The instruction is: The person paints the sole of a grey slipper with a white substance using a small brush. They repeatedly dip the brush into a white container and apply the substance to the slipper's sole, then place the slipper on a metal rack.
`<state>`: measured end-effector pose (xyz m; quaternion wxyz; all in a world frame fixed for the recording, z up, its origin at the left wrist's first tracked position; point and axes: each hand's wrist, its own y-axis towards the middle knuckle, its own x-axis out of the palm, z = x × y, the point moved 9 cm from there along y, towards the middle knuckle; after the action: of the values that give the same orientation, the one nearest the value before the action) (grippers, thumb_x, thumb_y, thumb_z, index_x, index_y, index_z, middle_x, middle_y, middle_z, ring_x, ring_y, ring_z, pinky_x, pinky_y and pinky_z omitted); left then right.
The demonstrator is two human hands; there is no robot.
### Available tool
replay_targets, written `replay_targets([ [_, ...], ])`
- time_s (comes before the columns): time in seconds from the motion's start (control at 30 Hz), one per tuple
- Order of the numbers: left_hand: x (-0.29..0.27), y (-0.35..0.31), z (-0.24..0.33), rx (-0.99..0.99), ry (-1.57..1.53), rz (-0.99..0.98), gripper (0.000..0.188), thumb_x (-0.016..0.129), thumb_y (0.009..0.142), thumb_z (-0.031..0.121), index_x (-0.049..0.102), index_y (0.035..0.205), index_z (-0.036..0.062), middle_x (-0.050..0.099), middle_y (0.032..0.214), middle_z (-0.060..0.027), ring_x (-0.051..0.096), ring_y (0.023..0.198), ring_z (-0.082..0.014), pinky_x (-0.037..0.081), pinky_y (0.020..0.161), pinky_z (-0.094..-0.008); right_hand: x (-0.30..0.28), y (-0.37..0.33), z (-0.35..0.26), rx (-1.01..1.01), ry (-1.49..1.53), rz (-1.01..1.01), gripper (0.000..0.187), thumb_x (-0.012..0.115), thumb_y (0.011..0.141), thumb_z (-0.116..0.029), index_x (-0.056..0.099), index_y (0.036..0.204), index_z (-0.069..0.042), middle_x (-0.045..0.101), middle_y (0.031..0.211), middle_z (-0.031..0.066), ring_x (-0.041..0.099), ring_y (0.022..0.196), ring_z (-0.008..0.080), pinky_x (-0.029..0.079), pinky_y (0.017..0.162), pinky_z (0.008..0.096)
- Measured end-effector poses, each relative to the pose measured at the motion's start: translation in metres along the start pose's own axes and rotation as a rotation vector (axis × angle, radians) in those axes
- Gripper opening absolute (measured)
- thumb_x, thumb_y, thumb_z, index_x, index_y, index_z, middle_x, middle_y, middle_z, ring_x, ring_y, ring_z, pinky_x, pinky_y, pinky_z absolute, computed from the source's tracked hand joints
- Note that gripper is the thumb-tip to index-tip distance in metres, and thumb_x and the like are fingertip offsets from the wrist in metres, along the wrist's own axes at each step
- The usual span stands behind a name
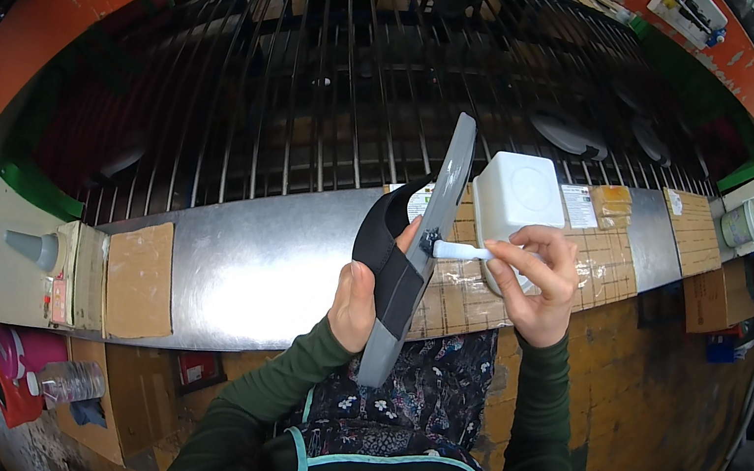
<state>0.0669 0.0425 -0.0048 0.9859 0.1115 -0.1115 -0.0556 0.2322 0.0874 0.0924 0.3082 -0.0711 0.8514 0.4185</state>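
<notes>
My left hand (356, 304) grips a grey sandal (425, 244) with a black strap, held upright on its edge in front of me. My right hand (537, 280) pinches a thin white brush handle (466, 251) whose tip touches the sandal's sole side near the strap. Just behind the right hand a white square tub (521, 198) sits on the metal counter (252, 265). Both forearms wear dark green sleeves.
A rack of metal bars (343, 80) rises behind the counter. A cardboard piece (138, 280) and a small box with a grey cone cap (36, 248) sit at the left. A white cup (743, 222) stands far right. A plastic bottle (68, 381) lies lower left.
</notes>
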Motion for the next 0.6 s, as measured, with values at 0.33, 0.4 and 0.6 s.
replay_targets([
  [0.33,0.001,0.008,0.004,0.026,-0.024,0.008,0.097,0.013,0.092,0.073,0.012,0.152,-0.0024,0.030,0.152,-0.0188,0.033,0.140,-0.0263,0.027,0.115,-0.0391,0.001,-0.001,-0.010,-0.052,-0.074,-0.031,0.024,0.078,0.073,-0.012,0.077,0.097,-0.016,0.062,0.089,-0.0003,0.051,0.073,0.0134,0.029,0.073,0.0314],
  [0.4,0.001,0.010,0.006,0.038,-0.013,0.019,0.098,0.013,0.091,0.074,0.012,0.152,-0.0023,0.030,0.152,-0.0185,0.033,0.140,-0.0261,0.027,0.115,-0.0394,0.001,-0.002,-0.012,-0.060,-0.088,-0.054,0.026,0.078,0.071,-0.009,0.077,0.096,-0.015,0.062,0.091,0.0019,0.052,0.078,0.0153,0.033,0.074,0.0306],
  [0.6,0.006,0.010,0.016,0.105,-0.181,0.101,0.087,0.007,0.096,0.066,0.019,0.152,-0.0002,0.040,0.146,-0.0204,0.046,0.130,-0.0249,0.036,0.108,-0.0355,0.004,0.007,0.000,-0.012,0.307,-0.093,0.022,0.076,0.076,-0.006,0.076,0.098,-0.008,0.060,0.093,0.0038,0.053,0.072,0.0112,0.040,0.065,0.0268],
])
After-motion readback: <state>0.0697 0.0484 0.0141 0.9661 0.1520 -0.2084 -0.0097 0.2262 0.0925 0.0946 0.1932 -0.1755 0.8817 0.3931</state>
